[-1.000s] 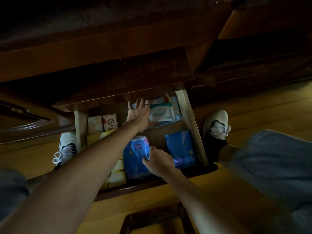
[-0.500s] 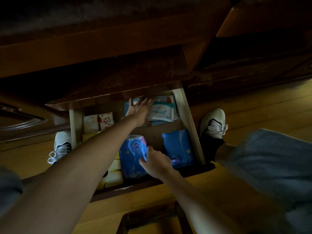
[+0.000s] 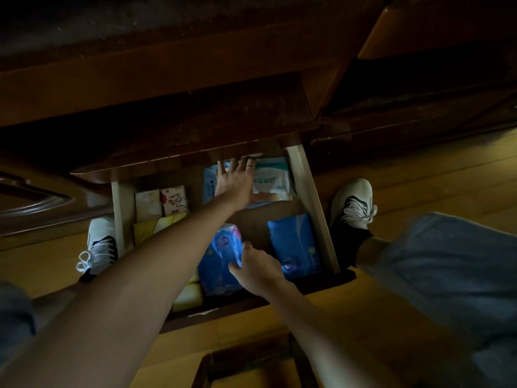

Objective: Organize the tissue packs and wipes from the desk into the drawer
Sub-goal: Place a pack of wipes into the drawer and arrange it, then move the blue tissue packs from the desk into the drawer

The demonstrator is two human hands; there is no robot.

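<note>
Two hands are inside the open pale-walled wooden drawer point(image 3: 310, 203). Right hand point(image 3: 258, 268) grasps the glossy blue plastic tissue pack point(image 3: 219, 260) at its right edge, fingers curled onto the wrapper; that pack sits at the drawer's front middle. Left hand point(image 3: 236, 182) lies flat with fingers spread and relaxed, pressing on the white-and-teal soft wipes pack point(image 3: 270, 179) at the drawer's back right; fingertips reach under the dark brown desk edge point(image 3: 179, 161) overhanging the drawer's back. A ring shows on one finger. A pale blue wipes pack point(image 3: 209, 182) lies just left of that hand, partly under it.

Flat dark blue tissue pack point(image 3: 293, 243) sits at the drawer's front right, against the right wall, apart from the held pack. Back left of drawer: cream pocket tissue pack point(image 3: 148, 201) and white pocket tissue pack with a red cartoon print point(image 3: 174, 198), side by side, touching. Yellow tissue packs point(image 3: 151, 228) run along the left side toward the drawer front, mostly hidden by the left forearm.

White laced sneakers on the wood floor flank the drawer: left sneaker point(image 3: 99, 242), right sneaker point(image 3: 354, 204).
</note>
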